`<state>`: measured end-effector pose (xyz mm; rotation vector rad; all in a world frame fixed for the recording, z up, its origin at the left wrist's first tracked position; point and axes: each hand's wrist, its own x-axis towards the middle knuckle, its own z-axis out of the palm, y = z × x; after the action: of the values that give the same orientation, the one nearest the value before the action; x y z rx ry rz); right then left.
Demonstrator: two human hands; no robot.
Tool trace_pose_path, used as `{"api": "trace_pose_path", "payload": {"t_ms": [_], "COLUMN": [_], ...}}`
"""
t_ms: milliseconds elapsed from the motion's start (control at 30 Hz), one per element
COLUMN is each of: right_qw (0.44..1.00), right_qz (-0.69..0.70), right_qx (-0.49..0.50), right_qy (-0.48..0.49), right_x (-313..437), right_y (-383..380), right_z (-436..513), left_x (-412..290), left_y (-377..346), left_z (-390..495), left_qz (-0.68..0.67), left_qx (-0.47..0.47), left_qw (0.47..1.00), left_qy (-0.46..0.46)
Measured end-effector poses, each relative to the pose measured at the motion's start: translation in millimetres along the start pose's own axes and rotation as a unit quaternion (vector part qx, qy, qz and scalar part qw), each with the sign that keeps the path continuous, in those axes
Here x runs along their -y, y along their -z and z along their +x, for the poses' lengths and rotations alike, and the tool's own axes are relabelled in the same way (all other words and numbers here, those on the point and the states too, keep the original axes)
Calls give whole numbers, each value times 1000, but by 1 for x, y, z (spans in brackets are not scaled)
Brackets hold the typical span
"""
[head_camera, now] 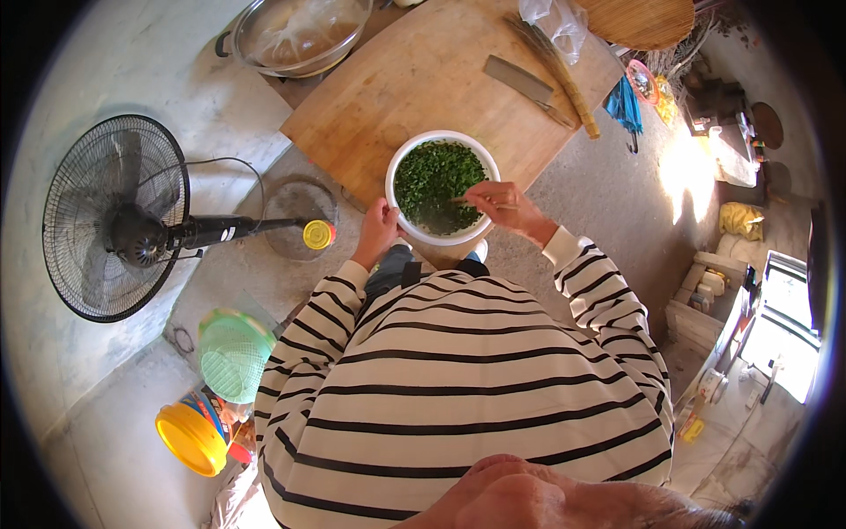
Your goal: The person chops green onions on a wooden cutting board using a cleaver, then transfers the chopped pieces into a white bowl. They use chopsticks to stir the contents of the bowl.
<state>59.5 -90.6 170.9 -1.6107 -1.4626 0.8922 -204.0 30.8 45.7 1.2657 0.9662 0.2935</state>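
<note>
A round white bowl point(490, 155) at the near corner of the wooden board holds finely chopped green leaves point(439, 178). My left hand point(380, 228) grips the bowl's lower left rim, thumb and fingers closed on it. Over the right side of the bowl, my right hand point(505, 205) holds thin wooden chopsticks point(461, 200), whose tips are in among the greens. Beyond the bowl, a cleaver point(517, 78) and a bundle of dry straw stalks point(562, 79), like a small brush, lie on the board point(396, 92).
A lidded glass pan point(301, 33) stands at the back left, and a clear plastic bag point(558, 26) at the back right. On the left is a black standing fan point(115, 218). A green plastic colander point(234, 357) and a yellow-lidded tub point(192, 440) are at the lower left.
</note>
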Motion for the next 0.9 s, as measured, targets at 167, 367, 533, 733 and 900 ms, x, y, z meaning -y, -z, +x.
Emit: {"api": "trace_pose_path", "payload": {"t_ms": [167,367,533,733,900], "right_qw": [999,999,999,998,997], "right_qz": [-13,-36,12,-25,15], "right_qx": [47,-10,38,63,62], "right_qy": [-1,-16,-33,-14,-31], "right_x": [33,3,27,4,40], "right_y": [24,-13,28,8,34], "right_z": [-3,-5,-5,-2,6], "left_x": [4,-4,-3,-4,3], "left_y": [1,-7,-5,-6,-2], "left_z": [0,-2,-2,-1,-1], "left_qz": [-7,-52,-38,-41,-50], "left_qx": [-9,-38,-43,-39,-40], "left_qw": [1000,998,998,998,998], "left_qy": [3,-15,-13,0,-8]}}
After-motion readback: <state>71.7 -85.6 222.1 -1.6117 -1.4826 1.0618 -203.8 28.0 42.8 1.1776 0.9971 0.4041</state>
